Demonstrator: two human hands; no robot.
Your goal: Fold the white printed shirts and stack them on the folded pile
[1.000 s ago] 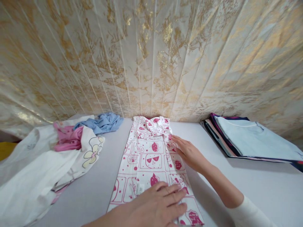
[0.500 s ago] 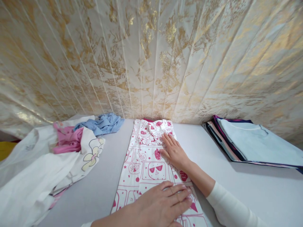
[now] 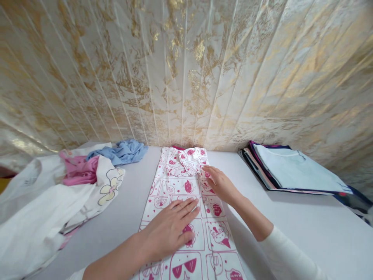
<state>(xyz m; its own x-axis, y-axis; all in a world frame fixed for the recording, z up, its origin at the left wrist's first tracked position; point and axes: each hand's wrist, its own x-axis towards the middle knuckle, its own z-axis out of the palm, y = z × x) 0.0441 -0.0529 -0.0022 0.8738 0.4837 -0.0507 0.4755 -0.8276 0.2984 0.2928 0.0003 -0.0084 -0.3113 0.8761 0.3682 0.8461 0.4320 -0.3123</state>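
Garment [image 3: 188, 187] with a pink print on white lies lengthwise on the pale surface [image 3: 124, 210], folded into a long strip, with a small turned-over flap [image 3: 190, 160] near its far end. The left hand [image 3: 171, 225] rests spread and flat across its middle, gripping nothing. The right hand [image 3: 220, 184] is open too, fingertips at the upper right edge, beside the flap (any fabric tucked beneath those fingers is hidden). Main risk, I judge: that edge could be dragged askew if the right fingers catch the loose layer while brushing over it. Sliding the left palm with too much pressure would likely ruck the layers, and lifting it early might let the folded side spring open. The far end sits close to the gold-patterned backdrop [image 3: 186, 77], so a push forward could crumple it there. Farther out, the loose clothes [image 3: 35, 217] on the left and the folded stack [image 3: 256, 165] on the right lie apart from it; only a wide elbow or sleeve would seem likely to disturb the stack.
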